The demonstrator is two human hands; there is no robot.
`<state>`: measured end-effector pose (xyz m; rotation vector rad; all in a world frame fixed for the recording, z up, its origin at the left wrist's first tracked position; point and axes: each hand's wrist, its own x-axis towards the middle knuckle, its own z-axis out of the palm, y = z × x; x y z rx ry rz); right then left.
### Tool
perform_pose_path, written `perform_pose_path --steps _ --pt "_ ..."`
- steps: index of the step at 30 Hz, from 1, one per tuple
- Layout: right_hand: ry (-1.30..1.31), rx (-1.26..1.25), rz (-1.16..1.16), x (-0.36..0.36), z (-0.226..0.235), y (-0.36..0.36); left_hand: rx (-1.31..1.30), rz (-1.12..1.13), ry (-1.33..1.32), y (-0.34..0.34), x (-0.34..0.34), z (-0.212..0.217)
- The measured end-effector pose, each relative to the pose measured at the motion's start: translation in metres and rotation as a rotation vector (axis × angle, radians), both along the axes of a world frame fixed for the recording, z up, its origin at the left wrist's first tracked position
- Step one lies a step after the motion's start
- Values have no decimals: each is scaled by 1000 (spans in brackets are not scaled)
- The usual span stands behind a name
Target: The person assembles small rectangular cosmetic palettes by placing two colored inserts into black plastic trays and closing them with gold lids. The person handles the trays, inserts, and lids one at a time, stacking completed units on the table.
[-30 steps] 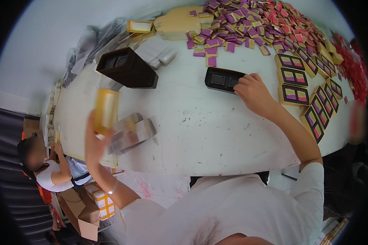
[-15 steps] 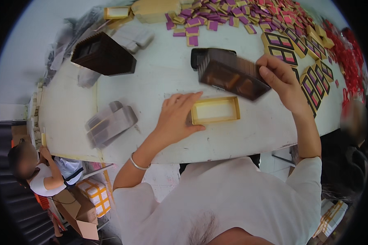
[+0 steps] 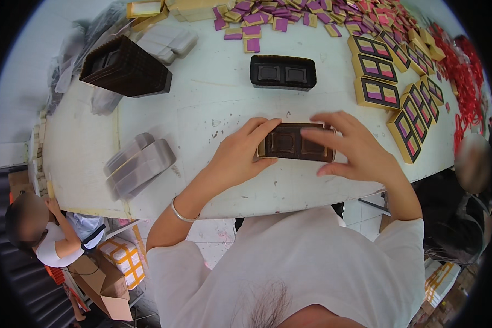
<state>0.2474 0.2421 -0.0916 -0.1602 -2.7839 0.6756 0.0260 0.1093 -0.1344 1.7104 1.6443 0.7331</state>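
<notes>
Between left hand (image 3: 240, 156) and right hand (image 3: 355, 150), both gripping: gold box (image 3: 295, 143) containing brown two-cavity tray (image 3: 292, 142).

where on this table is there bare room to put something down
Bare tabletop lies between the stack of dark trays and the single dark tray, and left of the left hand. The far edge and right side are crowded with purple packets and gold boxes.

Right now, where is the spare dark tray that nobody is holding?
In the head view, the empty dark tray lies alone on the white table, straight beyond the gold box between both hands, just below the scattered purple packets.
</notes>
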Motion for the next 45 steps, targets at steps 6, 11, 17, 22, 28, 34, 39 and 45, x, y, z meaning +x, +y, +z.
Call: perform_pose_path --steps 6,11,17,22,28,34,39,45 --pt "-58 -100 61 8 -31 2 -18 -63 -20 9 1 3" --pt "-53 35 110 7 -20 9 -116 -95 54 14 -6 10" --pt "-102 463 323 10 -24 14 -85 -143 -30 21 -11 7" --pt "-223 -35 259 -1 -14 18 -101 -111 -60 19 -11 7" --pt "-119 115 246 -8 -32 11 6 -122 -23 17 -11 -2" --pt "223 -131 -344 -93 0 93 110 -51 12 11 -2 -17" --pt "-359 80 -484 -198 -33 115 184 -57 66 11 -5 -23" --pt "-294 222 -470 -214 -55 142 172 -44 36 10 -4 -20"
